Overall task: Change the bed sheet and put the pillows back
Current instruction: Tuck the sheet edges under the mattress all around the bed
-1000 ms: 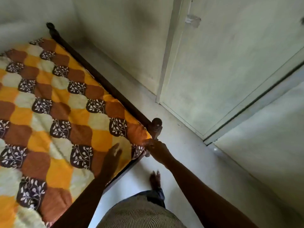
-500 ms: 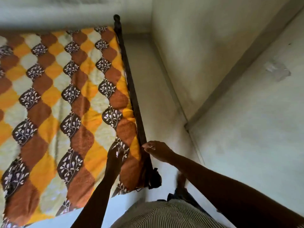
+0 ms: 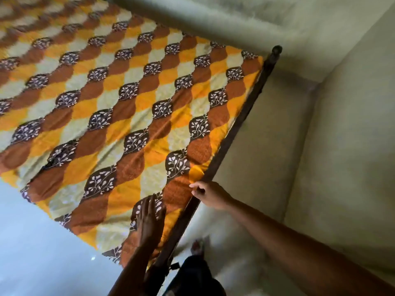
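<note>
Here, left hand (image 3: 150, 218) presses one bed sheet (image 3: 128, 103); right hand (image 3: 210, 195) pinches it.

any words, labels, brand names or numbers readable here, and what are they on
None can be read.
The bed sheet carries only a printed leaf and diamond pattern, no lettering.
The dark bed rail, the wall and the floor show no writing.

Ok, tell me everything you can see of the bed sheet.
The bed sheet is cloth in scalloped orange, brown and cream patches, with dark leaf-print ones. It lies spread out, mostly flat, creased near the close corner. The left hand presses flat on it; the right hand pinches its edge at the dark wooden rail.
</note>
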The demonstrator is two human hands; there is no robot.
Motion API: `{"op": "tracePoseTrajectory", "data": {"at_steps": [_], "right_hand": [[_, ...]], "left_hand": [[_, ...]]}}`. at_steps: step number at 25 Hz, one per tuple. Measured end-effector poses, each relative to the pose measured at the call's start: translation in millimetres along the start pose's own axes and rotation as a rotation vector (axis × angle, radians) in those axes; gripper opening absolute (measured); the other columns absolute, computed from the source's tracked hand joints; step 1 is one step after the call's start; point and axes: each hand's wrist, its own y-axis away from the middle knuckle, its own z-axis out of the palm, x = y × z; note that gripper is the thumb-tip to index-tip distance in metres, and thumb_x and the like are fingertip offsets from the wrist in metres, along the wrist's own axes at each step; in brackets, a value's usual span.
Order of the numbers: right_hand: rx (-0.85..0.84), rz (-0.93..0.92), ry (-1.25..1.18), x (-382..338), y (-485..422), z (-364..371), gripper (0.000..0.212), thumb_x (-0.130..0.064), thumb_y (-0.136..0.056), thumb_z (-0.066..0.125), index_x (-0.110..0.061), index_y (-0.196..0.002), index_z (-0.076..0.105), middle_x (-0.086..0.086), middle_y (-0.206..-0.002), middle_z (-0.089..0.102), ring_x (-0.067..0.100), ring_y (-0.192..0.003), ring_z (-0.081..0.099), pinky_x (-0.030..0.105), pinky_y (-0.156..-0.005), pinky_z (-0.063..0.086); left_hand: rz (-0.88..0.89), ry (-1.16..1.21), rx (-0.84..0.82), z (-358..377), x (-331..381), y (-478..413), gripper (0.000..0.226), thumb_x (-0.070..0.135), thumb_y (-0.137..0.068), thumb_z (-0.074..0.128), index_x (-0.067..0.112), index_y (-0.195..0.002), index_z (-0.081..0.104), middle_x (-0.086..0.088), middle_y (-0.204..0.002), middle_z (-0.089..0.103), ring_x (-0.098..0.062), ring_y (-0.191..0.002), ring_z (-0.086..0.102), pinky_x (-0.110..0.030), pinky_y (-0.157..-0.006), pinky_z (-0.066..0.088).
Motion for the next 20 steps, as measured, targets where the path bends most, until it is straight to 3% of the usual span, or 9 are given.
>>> {"op": "tracePoseTrajectory", "data": {"at_steps": [3,5,8,11,14,16,20], "right_hand": [[-0.074,-0.133,0.115,14,-64,-35,0.042,-0.032,-0.096,0.049,-0.020,-0.136,0.045,0.002,-0.144,0.043,0.018,-0.130,0.042,0.028,-0.101,0.039],[-0.113,-0.186,0.196,24,-105,-55,0.048,-0.035,-0.097,0.045,-0.025,-0.142,0.035,-0.001,-0.153,0.028,0.017,-0.140,0.028,0.035,-0.110,0.033],[-0.199,-0.291,0.365,40,-173,-84,0.053,-0.038,-0.098,0.040,-0.026,-0.147,0.024,-0.005,-0.158,0.009,0.016,-0.145,0.011,0.037,-0.115,0.023],[-0.273,-0.489,0.614,49,-245,-97,0.058,-0.040,-0.098,0.038,-0.028,-0.149,0.014,-0.005,-0.158,-0.004,0.016,-0.146,-0.002,0.040,-0.119,0.011],[-0.346,-0.745,0.880,43,-310,-86,0.062,-0.047,-0.097,0.030,-0.029,-0.149,0.001,-0.006,-0.153,-0.018,0.014,-0.144,-0.014,0.040,-0.118,-0.005],[-0.379,-0.939,0.985,27,-363,-65,0.065,-0.053,-0.095,0.023,-0.030,-0.146,-0.008,-0.007,-0.148,-0.024,0.013,-0.140,-0.019,0.039,-0.115,-0.011],[-0.390,-1.057,1.068,4,-437,-10,0.070,-0.064,-0.090,0.008,-0.028,-0.148,-0.009,0.001,-0.156,-0.015,0.021,-0.145,-0.010,0.040,-0.115,-0.010]], "left_hand": [[-0.019,-0.081,0.073,27,26,-52,0.062,0.044,-0.096,0.037,0.021,-0.149,0.014,-0.002,-0.157,0.010,-0.019,-0.145,0.002,-0.043,-0.117,0.004],[-0.009,-0.130,0.090,43,45,-94,0.072,0.064,-0.090,0.018,0.024,-0.148,0.003,0.003,-0.156,-0.001,-0.014,-0.144,-0.008,-0.041,-0.116,-0.004],[-0.075,-0.133,0.146,73,68,-158,0.076,0.067,-0.080,-0.003,0.026,-0.143,-0.008,0.007,-0.153,-0.012,-0.012,-0.141,-0.017,-0.040,-0.115,-0.011],[-0.196,-0.201,0.220,99,60,-190,0.073,0.065,-0.084,-0.002,0.025,-0.145,-0.004,0.004,-0.156,-0.006,-0.012,-0.142,-0.015,-0.042,-0.117,-0.009],[-0.195,-0.364,0.257,118,46,-177,0.069,0.059,-0.093,0.003,0.021,-0.148,0.015,0.000,-0.157,0.010,-0.017,-0.145,-0.001,-0.042,-0.116,-0.001],[-0.203,-0.390,0.270,123,46,-180,0.064,0.056,-0.094,0.008,0.022,-0.148,0.017,0.001,-0.157,0.011,-0.017,-0.145,0.001,-0.043,-0.116,0.003],[-0.223,-0.431,0.301,128,42,-184,0.061,0.053,-0.096,0.014,0.024,-0.149,0.013,0.001,-0.158,0.007,-0.019,-0.146,0.002,-0.046,-0.116,0.008]]}}
